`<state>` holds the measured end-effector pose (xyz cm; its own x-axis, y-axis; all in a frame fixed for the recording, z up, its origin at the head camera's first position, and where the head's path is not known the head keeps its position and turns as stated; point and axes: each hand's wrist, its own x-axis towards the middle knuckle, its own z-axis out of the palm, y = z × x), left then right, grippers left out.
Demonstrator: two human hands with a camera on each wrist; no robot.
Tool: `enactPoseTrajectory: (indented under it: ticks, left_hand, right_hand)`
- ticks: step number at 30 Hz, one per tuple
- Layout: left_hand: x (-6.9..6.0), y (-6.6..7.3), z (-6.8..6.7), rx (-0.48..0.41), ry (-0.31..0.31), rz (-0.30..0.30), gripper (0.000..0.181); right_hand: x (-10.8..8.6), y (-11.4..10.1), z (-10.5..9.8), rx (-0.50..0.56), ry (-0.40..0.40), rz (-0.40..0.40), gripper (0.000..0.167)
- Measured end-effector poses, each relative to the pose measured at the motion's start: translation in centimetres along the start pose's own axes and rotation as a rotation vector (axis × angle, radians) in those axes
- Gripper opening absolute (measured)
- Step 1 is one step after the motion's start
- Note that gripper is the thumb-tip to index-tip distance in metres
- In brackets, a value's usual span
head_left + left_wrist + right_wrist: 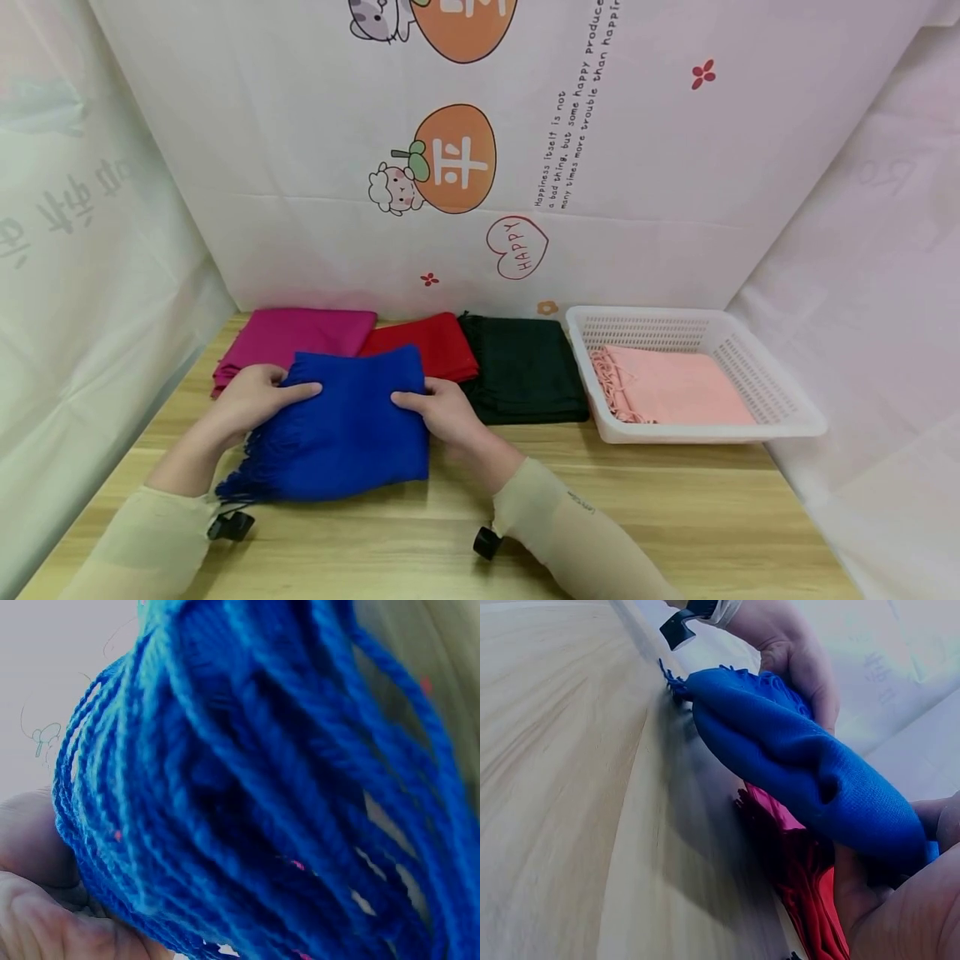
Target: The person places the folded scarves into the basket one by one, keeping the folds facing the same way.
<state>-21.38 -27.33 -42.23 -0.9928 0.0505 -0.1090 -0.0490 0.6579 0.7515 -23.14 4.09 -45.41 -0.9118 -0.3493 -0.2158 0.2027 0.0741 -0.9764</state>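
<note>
A folded blue fringed scarf is held up above the wooden table between both hands. The left hand grips its fringed side, thumb on top and fingers hidden beneath. On the opposite side the right hand pinches the folded edge, its thumb over the cloth. Blue fringe strands fill most of the left wrist view, beside part of the left hand. From the right wrist view, the scarf sags thickly between the hands, its shadow falling on the table.
Behind the blue scarf lie folded magenta, red and dark green cloths in a row. A white plastic basket at the right holds a folded pink fringed cloth. Printed white sheeting encloses the wooden table.
</note>
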Motion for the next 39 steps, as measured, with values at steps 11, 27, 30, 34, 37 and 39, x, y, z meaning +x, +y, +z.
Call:
enactPoseTrajectory:
  ticks: [11,27,30,34,37,39]
  left_hand:
    - [0.6,0.9,0.9,-0.034,-0.007,0.029,0.061]
    - [1.6,2.3,2.0,-0.079,0.003,0.063,0.062]
    - [1.7,2.6,2.2,-0.086,0.005,0.069,0.063]
    - [2.1,3.0,2.6,-0.106,0.003,0.074,0.063]
    - [2.4,3.3,2.9,-0.127,-0.003,0.077,0.062]
    - [2.6,3.5,3.1,-0.138,-0.004,0.079,0.062]
  right_hand:
    - [-0.2,-0.3,-1.7,0.008,0.026,0.009,0.041]
    - [-0.7,-1.0,-3.8,0.014,0.033,-0.017,0.043]
    - [-0.8,-1.2,-4.1,0.014,0.031,-0.013,0.044]
    - [-0.9,-1.3,-4.6,0.012,0.033,-0.015,0.047]
    - [-1.0,-1.5,-5.1,0.020,0.045,-0.006,0.048]
    - [-1.1,-1.6,-5.4,0.019,0.051,-0.003,0.049]
